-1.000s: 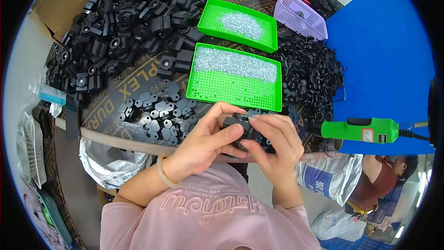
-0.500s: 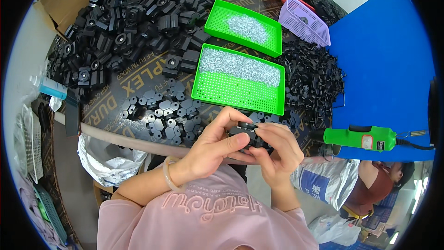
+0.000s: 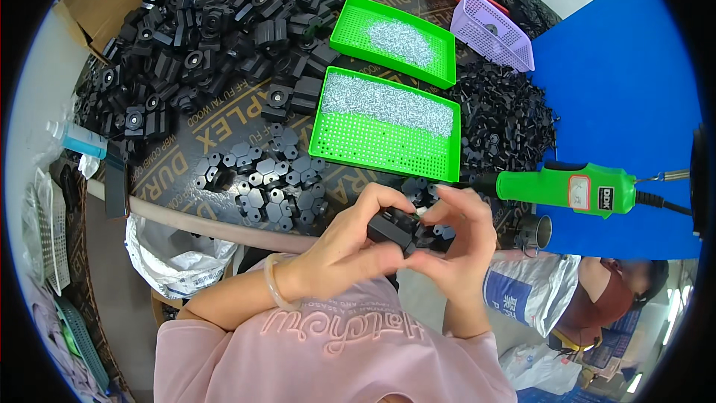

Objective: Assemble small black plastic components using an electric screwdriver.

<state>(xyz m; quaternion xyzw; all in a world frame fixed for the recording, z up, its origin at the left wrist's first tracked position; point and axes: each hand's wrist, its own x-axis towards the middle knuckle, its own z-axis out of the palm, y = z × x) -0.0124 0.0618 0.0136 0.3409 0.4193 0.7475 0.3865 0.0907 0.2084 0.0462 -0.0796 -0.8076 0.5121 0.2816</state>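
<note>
The left hand (image 3: 344,248) has its grip pinched on a black block (image 3: 390,230) by the tabletop (image 3: 227,119) edge; whether the right hand (image 3: 468,246), arched at three o'clock, pinches anything, I can't tell. Beyond, at twelve, sits a green tray (image 3: 349,142).

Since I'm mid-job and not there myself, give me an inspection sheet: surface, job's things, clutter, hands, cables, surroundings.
Surface: dark printed tabletop, much of it covered.
Job's things: black part, held; beyond it, front green tray with silvery pieces along its far side.
Clutter: heaped black blocks at left, small black pieces at right.
Hands: left hand grips the black part; right hand at its right end, exact contact unclear.
Cables: black cord leaving the green power tool rightward.
Surroundings: blue panel at right; another person lower right.
</note>
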